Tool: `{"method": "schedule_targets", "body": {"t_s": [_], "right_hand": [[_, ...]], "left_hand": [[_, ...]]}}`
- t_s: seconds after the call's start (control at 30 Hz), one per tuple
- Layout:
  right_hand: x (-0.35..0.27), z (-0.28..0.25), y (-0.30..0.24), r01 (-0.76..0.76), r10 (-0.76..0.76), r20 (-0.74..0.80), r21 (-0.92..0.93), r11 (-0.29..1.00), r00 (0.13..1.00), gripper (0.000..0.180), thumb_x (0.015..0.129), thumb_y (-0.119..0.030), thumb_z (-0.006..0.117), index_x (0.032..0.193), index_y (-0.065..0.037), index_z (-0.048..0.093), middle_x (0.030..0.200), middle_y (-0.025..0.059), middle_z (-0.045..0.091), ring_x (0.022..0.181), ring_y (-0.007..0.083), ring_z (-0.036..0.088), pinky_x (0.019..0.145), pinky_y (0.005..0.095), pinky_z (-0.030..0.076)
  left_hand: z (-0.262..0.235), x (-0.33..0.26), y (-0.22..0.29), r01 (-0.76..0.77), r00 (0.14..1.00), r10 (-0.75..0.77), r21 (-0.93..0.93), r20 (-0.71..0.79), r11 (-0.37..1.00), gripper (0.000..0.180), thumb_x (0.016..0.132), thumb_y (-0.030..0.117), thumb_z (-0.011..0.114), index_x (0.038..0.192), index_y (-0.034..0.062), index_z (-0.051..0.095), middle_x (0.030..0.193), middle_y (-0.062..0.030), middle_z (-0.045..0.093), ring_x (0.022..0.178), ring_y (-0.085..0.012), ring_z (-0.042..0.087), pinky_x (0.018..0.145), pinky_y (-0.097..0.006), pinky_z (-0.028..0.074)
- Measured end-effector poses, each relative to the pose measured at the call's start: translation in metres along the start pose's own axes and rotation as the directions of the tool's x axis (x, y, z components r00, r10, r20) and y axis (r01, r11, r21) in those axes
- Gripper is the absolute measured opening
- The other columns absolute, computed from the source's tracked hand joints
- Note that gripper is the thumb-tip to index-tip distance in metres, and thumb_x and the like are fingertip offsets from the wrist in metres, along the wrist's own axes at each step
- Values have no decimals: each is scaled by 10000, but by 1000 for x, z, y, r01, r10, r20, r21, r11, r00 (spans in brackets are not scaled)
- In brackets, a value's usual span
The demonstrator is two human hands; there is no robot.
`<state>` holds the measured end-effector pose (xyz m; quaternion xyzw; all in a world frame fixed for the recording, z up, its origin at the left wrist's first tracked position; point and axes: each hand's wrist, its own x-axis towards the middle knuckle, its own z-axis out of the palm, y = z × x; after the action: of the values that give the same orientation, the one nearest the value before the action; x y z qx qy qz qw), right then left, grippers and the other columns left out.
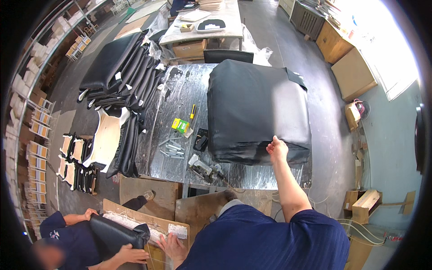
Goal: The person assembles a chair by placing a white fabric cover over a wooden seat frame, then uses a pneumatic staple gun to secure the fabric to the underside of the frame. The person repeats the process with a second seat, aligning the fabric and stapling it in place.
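Observation:
A large stack of black leatherette sheets (243, 108) rests on the worn metal-topped table (180, 90) in front of me. My right hand (277, 148) is at its near edge, fingers closed in a pinch on the top black leatherette sheet. At lower left, my left hand (173, 246) has its fingers spread over a white strip on a brown board (184, 218). Beside it a co-worker holds a black padded seat (114, 236) with both hands. A staple gun (202, 168) lies at the table's near edge, left of the stack.
Staple strips (173, 148), a green-and-yellow box (181, 126), a yellow knife (193, 111) and a small black object (201, 140) lie left of the stack. Black padded pieces (117, 67) are piled farther left. Hoses (360, 227) and cartons (366, 204) stand at right.

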<state>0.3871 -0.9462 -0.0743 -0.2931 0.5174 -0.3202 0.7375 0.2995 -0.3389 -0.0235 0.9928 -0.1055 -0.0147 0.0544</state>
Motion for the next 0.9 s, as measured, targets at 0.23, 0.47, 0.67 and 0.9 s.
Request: {"method": "schedule_targets", "body": {"t_s": [0.23, 0.47, 0.67, 0.9], "right_hand": [[-20, -26, 42, -103, 100, -73, -46, 994, 992, 278, 1052, -255, 784, 919, -89, 606, 786, 41, 615, 651, 191, 631, 611, 388, 576], [2, -90, 40, -79, 57, -259, -76, 994, 964, 269, 1111, -329, 684, 988, -100, 615, 899, 77, 648, 722, 251, 636, 647, 448, 521], [13, -103, 40, -91, 92, -266, 15, 996, 960, 148, 1095, -211, 710, 1055, -106, 613, 911, 83, 673, 714, 251, 643, 703, 461, 576], [-6, -93, 57, -181, 189, -114, 75, 981, 975, 158, 1065, -121, 738, 1034, -104, 584, 892, 84, 682, 775, 266, 719, 708, 452, 625]], "left_hand": [[-7, -5, 4, -1, 1000, 1, -2, 3, 1000, 209, 943, 119, 678, 1113, 56, 781, 1343, -94, 732, 1503, -496, 452, 1320, -695, 171], [-2, 1, 4, -15, 998, 15, 1, -54, 1000, 205, 943, 125, 680, 1119, 72, 770, 1336, -91, 732, 1496, -499, 458, 1310, -709, 182], [-2, -3, 0, -31, 999, 31, 8, -30, 999, 198, 944, 135, 685, 1127, 93, 746, 1331, -79, 730, 1489, -500, 469, 1300, -727, 190], [-6, -4, -1, -55, 998, 57, 42, -33, 998, 206, 924, 127, 691, 1119, 95, 750, 1332, -77, 731, 1484, -500, 481, 1302, -724, 204]]}}
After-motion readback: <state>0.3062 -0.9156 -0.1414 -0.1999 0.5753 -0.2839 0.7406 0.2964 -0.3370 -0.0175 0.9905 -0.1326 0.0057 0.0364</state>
